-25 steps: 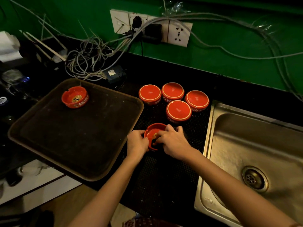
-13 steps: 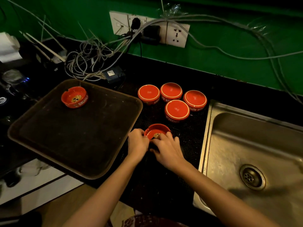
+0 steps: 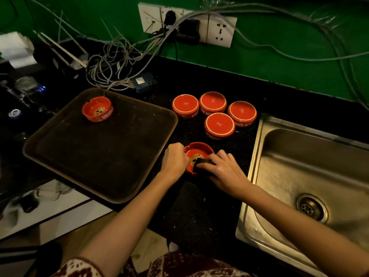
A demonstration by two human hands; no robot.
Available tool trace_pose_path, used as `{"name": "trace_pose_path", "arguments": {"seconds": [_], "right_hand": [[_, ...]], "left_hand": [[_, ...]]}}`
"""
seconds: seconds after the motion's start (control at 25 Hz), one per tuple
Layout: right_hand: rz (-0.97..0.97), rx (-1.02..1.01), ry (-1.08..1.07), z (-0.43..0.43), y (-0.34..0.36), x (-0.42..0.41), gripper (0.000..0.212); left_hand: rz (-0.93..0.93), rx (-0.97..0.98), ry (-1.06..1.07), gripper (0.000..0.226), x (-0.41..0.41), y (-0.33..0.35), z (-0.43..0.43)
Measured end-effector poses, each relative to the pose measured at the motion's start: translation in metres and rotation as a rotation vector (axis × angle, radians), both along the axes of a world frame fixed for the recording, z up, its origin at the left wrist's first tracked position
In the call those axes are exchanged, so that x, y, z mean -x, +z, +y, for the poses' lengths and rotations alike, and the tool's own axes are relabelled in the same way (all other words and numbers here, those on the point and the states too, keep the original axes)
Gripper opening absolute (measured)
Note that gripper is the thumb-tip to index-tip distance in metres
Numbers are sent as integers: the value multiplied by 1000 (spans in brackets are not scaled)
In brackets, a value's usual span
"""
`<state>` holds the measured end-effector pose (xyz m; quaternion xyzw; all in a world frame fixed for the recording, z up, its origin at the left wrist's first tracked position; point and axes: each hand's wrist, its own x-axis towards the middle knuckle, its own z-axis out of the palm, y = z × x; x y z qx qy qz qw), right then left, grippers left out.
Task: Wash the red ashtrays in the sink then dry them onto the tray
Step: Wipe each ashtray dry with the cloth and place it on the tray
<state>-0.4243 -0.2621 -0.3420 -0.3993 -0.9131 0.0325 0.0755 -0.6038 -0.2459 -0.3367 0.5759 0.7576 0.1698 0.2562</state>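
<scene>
A red ashtray (image 3: 196, 150) sits upright on the black mat in front of me. My left hand (image 3: 174, 161) grips its left rim. My right hand (image 3: 223, 169) pinches a small dark cloth (image 3: 200, 163) and presses it into the ashtray's bowl. Several more red ashtrays (image 3: 219, 124) stand upside down on the mat just behind. One upright red ashtray (image 3: 97, 111) rests in the far corner of the brown tray (image 3: 103, 156) at the left. The steel sink (image 3: 311, 166) is at the right.
A tangle of grey cables (image 3: 111, 64) and a small black box lie behind the tray. Wall sockets (image 3: 219, 31) with plugs hang on the green wall. The tray overhangs the counter's front edge. Dark clutter fills the far left.
My right hand has shifted to the right of the ashtray, pushing the cloth into the bowl. My left hand stays on the left rim. The ashtray has hardly moved.
</scene>
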Motion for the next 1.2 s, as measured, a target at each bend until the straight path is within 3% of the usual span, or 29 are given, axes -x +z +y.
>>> {"name": "trace_pose_path", "arguments": {"seconds": [0.08,0.36,0.56,0.76,0.88,1.08,1.2], "right_hand": [[-9,-22,-13,0,0,2,38],[30,-59,-177,-20,-7,37,28],[5,-127,-8,-6,-13,16,34],[-81,-172,165,15,-6,-12,30],[-48,-161,71,11,-9,-8,29],[94,-87,-220,-23,-12,32,35],[83,-79,-242,-27,-9,44,32]], "left_hand": [[23,-12,-13,13,-1,-1,3],[-67,-30,223,19,-13,-14,-19],[-80,79,108,4,0,-6,-1],[-3,82,-30,11,-3,4,7],[23,30,-60,17,-4,2,12],[-51,3,191,20,-16,0,-14],[-79,-9,207,10,-15,0,-17]]}}
